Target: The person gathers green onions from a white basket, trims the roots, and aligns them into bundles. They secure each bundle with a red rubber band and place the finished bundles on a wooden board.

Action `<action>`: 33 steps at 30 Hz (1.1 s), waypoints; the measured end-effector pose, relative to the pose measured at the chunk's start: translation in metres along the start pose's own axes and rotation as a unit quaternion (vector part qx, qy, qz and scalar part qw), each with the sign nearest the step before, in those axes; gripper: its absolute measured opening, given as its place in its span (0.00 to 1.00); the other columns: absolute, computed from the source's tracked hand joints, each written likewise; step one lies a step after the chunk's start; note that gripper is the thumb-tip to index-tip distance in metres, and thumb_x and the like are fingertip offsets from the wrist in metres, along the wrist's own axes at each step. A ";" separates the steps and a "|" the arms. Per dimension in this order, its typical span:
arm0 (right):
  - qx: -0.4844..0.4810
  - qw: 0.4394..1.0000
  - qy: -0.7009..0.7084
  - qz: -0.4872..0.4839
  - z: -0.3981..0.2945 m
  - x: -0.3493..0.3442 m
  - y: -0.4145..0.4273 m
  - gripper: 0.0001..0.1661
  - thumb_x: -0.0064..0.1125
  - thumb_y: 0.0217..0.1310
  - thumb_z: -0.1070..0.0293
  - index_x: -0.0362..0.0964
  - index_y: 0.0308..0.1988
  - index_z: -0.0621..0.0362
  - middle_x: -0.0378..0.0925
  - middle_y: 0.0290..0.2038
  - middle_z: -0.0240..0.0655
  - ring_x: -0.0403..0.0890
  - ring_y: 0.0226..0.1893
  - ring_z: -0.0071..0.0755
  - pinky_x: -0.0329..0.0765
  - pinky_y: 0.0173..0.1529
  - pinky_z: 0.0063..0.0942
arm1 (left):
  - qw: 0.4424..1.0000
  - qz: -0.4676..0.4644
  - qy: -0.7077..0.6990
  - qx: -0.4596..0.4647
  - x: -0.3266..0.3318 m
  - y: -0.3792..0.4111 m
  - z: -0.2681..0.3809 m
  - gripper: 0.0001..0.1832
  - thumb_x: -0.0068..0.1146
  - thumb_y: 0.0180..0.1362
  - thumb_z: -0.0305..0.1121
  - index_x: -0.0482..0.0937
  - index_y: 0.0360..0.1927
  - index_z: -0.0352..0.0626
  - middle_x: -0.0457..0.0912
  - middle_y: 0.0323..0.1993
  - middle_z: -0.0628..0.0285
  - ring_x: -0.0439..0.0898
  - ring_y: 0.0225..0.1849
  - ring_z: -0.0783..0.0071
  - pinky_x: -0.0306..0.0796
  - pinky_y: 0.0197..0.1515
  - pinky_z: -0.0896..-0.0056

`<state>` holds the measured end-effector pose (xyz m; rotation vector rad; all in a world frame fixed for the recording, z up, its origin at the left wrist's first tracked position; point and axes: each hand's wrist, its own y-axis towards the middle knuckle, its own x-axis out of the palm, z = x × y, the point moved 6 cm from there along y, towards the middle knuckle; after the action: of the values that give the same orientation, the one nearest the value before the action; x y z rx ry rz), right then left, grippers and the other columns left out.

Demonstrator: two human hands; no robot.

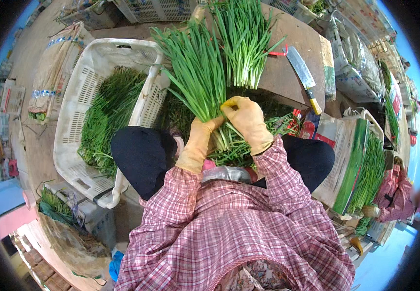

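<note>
My left hand [201, 140], in a yellow rubber glove, is closed around the lower part of a bunch of leafy green Chinese chives [199, 72], its pale stem ends pointing down towards me. My right hand [244, 120], gloved alike, is at the right side of this bunch with thumb and forefinger bent together; whether it pinches a stem, I cannot tell. Beyond my hands, another bunch of chives [244, 47] lies on a wooden board [286, 29]. A cleaver [300, 69] with a yellow and black handle rests on the board, near red ties [277, 54].
A white plastic crate [64, 134] holding loose greens stands at my left. Loose trimmings [231, 154] lie below my hands between my knees. On the right is a crate of chives [370, 174] beside a printed sack [337, 156]. A co-worker's checked sleeve [395, 196] shows at far right.
</note>
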<state>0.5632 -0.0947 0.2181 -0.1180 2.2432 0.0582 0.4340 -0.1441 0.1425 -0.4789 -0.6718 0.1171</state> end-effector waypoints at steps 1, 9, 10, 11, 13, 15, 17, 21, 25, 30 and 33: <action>0.062 0.990 0.128 -0.018 0.009 0.003 0.000 0.16 0.66 0.58 0.56 0.83 0.38 0.58 0.85 0.32 0.38 0.84 0.28 0.36 0.80 0.36 0.32 | 1.000 -0.007 -0.023 -0.017 0.000 0.001 -0.001 0.19 0.60 0.59 0.21 0.76 0.55 0.35 0.83 0.48 0.58 0.83 0.47 0.61 0.80 0.50 0.58; 0.063 0.996 0.059 -0.031 -0.003 -0.005 -0.004 0.14 0.67 0.61 0.63 0.82 0.39 0.64 0.83 0.29 0.31 0.83 0.32 0.28 0.78 0.37 0.24 | 0.999 -0.003 -0.018 -0.030 -0.005 0.004 -0.005 0.20 0.59 0.59 0.21 0.76 0.56 0.35 0.83 0.48 0.58 0.83 0.46 0.62 0.80 0.49 0.59; 0.039 0.999 0.018 -0.031 -0.001 0.000 -0.003 0.14 0.68 0.60 0.63 0.82 0.39 0.64 0.83 0.29 0.31 0.82 0.30 0.26 0.77 0.35 0.23 | 1.000 -0.004 -0.013 -0.028 -0.004 0.004 -0.004 0.20 0.59 0.60 0.22 0.76 0.57 0.36 0.83 0.49 0.58 0.83 0.46 0.62 0.80 0.50 0.59; 0.014 0.999 -0.022 -0.032 0.002 0.006 -0.001 0.14 0.69 0.59 0.63 0.82 0.39 0.65 0.83 0.29 0.31 0.81 0.28 0.25 0.76 0.33 0.22 | 0.999 -0.005 -0.031 -0.028 -0.003 0.002 -0.005 0.20 0.59 0.60 0.22 0.76 0.57 0.36 0.83 0.48 0.58 0.83 0.46 0.62 0.80 0.50 0.59; 0.114 0.968 0.218 -0.047 0.008 0.002 -0.007 0.13 0.68 0.60 0.65 0.81 0.38 0.65 0.84 0.29 0.31 0.79 0.25 0.21 0.73 0.30 0.20 | 0.997 -0.006 -0.069 -0.025 -0.001 0.000 -0.004 0.19 0.59 0.61 0.23 0.76 0.56 0.36 0.83 0.47 0.58 0.83 0.46 0.62 0.80 0.50 0.59; 0.170 0.893 0.414 -0.046 0.017 0.006 -0.012 0.11 0.67 0.62 0.66 0.80 0.37 0.63 0.84 0.30 0.32 0.74 0.19 0.15 0.67 0.24 0.17 | 0.992 -0.016 -0.103 -0.064 -0.003 0.004 -0.010 0.19 0.59 0.61 0.24 0.76 0.56 0.35 0.83 0.47 0.57 0.83 0.45 0.61 0.80 0.50 0.59; 0.156 0.866 0.472 -0.057 0.024 0.007 -0.020 0.10 0.66 0.64 0.66 0.80 0.37 0.62 0.84 0.30 0.31 0.73 0.19 0.14 0.66 0.24 0.16 | 0.988 -0.027 -0.124 -0.087 -0.005 0.007 -0.016 0.18 0.58 0.62 0.25 0.76 0.56 0.35 0.83 0.46 0.57 0.83 0.45 0.61 0.79 0.51 0.59; 0.135 0.914 0.381 -0.044 0.022 0.003 -0.022 0.13 0.67 0.61 0.63 0.81 0.38 0.62 0.83 0.28 0.34 0.79 0.22 0.23 0.75 0.31 0.22 | 0.994 -0.025 -0.078 -0.067 -0.002 0.007 -0.015 0.19 0.57 0.62 0.25 0.75 0.57 0.35 0.82 0.48 0.57 0.82 0.48 0.61 0.78 0.54 0.57; 0.089 0.984 0.149 -0.048 0.018 0.010 -0.008 0.15 0.68 0.57 0.62 0.81 0.40 0.61 0.84 0.30 0.39 0.83 0.25 0.29 0.78 0.33 0.27 | 0.997 -0.059 -0.049 -0.024 0.002 0.005 -0.011 0.21 0.56 0.61 0.24 0.73 0.59 0.35 0.81 0.51 0.57 0.80 0.51 0.60 0.76 0.55 0.55; 0.191 0.845 0.498 -0.046 0.033 0.016 -0.019 0.06 0.61 0.66 0.71 0.78 0.38 0.62 0.84 0.32 0.36 0.80 0.19 0.24 0.74 0.22 0.20 | 0.955 -0.149 -0.222 -0.129 0.013 -0.003 -0.011 0.20 0.56 0.64 0.30 0.73 0.58 0.35 0.82 0.48 0.55 0.83 0.45 0.57 0.79 0.51 0.52; 0.168 0.801 0.573 -0.050 0.038 0.024 -0.028 0.05 0.60 0.67 0.71 0.76 0.38 0.62 0.85 0.33 0.37 0.80 0.18 0.25 0.73 0.21 0.21 | 0.953 -0.089 -0.235 -0.168 0.003 0.012 -0.033 0.19 0.56 0.65 0.33 0.75 0.56 0.34 0.84 0.44 0.53 0.84 0.41 0.57 0.80 0.49 0.50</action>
<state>0.5802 -0.1205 0.1758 -0.0838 3.4030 -0.6379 0.4572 -0.1454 0.1162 -0.7238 -1.2097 -0.0605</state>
